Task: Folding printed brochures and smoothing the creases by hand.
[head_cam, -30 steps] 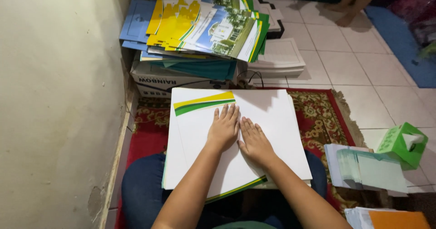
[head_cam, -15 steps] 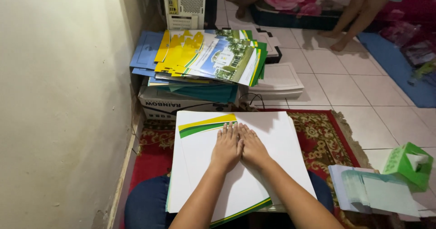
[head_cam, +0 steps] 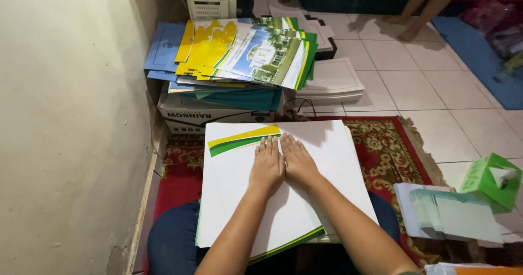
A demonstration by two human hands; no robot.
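Head view, two hands (head_cam: 282,163) flat, one white sheet stack (head_cam: 338,155)

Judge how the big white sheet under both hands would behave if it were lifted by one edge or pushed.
The white sheet looks thin and wide, so it would probably sag rather than stay flat. It lies on a stack of similar sheets that look smooth, so a push from the left hand or right hand would likely slide it. Probably light; creases easily.
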